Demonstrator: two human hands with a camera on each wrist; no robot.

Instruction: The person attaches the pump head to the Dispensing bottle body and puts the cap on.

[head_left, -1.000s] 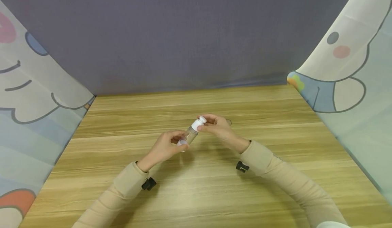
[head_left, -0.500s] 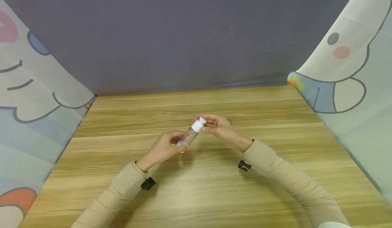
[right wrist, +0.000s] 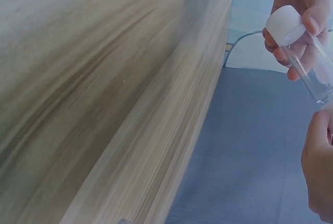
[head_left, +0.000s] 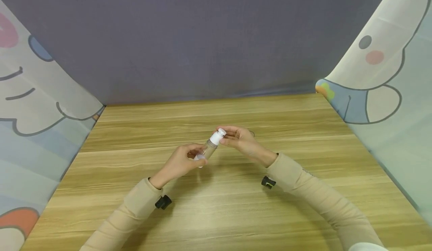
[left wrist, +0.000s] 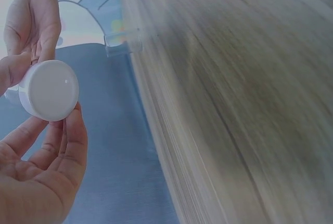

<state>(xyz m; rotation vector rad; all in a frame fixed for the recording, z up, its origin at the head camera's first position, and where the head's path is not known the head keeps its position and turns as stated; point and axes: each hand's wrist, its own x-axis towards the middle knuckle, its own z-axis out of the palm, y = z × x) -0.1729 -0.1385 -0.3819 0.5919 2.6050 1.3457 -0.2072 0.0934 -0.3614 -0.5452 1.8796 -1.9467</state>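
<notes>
A clear pump bottle (head_left: 209, 149) is held tilted above the table in the head view, its white pump top (head_left: 216, 136) up and to the right. My left hand (head_left: 182, 162) grips the white base, thumb in front and fingers behind. In the left wrist view the round underside of the base (left wrist: 53, 90) faces the camera. My right hand (head_left: 240, 141) pinches the white collar under the pump head between thumb and fingers. The right wrist view shows the see-through body (right wrist: 311, 73) between both hands, with the pump top mostly out of frame.
A small clear cap (left wrist: 124, 42) stands on the wood-grain table (head_left: 216, 213), mostly hidden behind my right hand in the head view. A grey cloth (head_left: 209, 41) hangs along the back edge, and cartoon-printed curtains (head_left: 388, 105) flank the table.
My right thumb has slid from across the white collar to its right edge, and the right wrist has shifted slightly right. The left hand and bottle stay nearly still.
</notes>
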